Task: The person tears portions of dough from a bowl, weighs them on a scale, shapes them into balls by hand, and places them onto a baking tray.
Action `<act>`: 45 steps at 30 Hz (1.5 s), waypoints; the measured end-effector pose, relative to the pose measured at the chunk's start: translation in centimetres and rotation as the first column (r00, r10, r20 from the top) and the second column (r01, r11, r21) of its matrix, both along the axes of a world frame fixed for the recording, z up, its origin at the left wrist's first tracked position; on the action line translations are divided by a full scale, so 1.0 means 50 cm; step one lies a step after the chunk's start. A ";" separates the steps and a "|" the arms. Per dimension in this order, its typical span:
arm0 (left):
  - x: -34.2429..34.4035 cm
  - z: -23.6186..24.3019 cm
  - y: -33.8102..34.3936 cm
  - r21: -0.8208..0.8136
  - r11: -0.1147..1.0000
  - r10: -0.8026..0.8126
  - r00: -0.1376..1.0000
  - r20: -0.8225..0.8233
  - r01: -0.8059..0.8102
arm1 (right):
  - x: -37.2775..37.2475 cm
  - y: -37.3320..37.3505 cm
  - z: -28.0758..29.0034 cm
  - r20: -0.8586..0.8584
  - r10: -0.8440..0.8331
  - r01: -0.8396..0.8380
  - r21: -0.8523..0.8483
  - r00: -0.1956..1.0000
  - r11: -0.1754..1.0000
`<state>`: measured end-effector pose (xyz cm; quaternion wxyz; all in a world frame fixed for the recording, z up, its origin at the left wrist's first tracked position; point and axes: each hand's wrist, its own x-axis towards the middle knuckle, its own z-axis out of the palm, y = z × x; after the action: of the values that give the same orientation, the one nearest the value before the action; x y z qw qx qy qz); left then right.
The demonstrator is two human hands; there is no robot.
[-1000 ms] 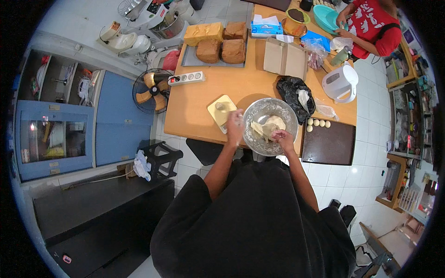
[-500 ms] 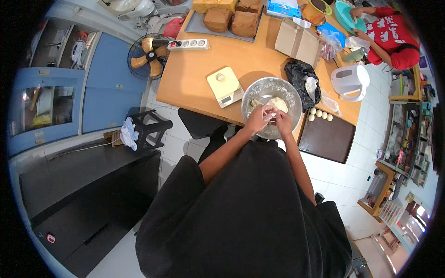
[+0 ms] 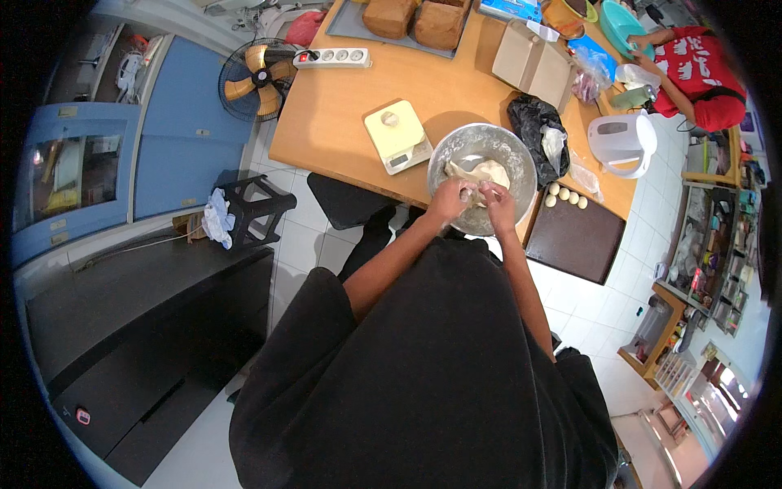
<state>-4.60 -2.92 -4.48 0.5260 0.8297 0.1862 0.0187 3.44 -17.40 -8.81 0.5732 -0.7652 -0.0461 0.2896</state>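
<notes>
1. The left hand (image 3: 450,202) is over the near part of the steel bowl (image 3: 521,155), fingers bent inward at the dough (image 3: 494,172), tips pale. Whether it pinches a piece I cannot tell.
2. The right hand (image 3: 499,204) is just beside it, fingers also curled, their tips close to those of the left. Its grip is too small to tell.
3. The dough lies inside the bowl, just beyond the fingertips: a rounded lump on the right, with a flatter flap reaching left. Its long axis runs roughly left to right — across the forearms' line.
4. The bowl sits at the near edge of the wooden table (image 3: 326,122), close to the person's dark clothing (image 3: 423,350).
5. Left of the bowl, just beside it, is a yellow-topped scale (image 3: 407,153) bearing a small dough piece (image 3: 390,120); to the right, a black plastic bag (image 3: 533,122) crowds the rim.
6. A dark tray (image 3: 575,244) with pale dough balls (image 3: 564,193) is farther right. Room opens beyond the scale — tabletop reaching toward the white power strip (image 3: 342,58).
</notes>
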 end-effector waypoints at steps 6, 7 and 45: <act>0.018 -0.004 0.008 -0.050 0.998 -0.021 0.999 0.050 0.023 | -0.007 0.014 0.021 -0.037 -0.018 0.019 0.007 0.999 1.000; 0.021 0.002 0.015 -0.050 0.998 -0.023 0.999 0.048 0.025 | -0.010 0.015 0.021 -0.018 -0.012 0.012 0.003 1.000 1.000; 0.030 0.095 0.041 -0.206 0.975 -0.081 0.997 0.003 0.080 | -0.007 0.019 0.134 -0.333 -0.025 0.105 0.226 0.943 0.968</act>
<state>-3.10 -0.88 0.29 0.6090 0.7775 0.1548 -0.0241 3.07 -16.43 -2.13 0.6707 -0.6322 0.0405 0.3858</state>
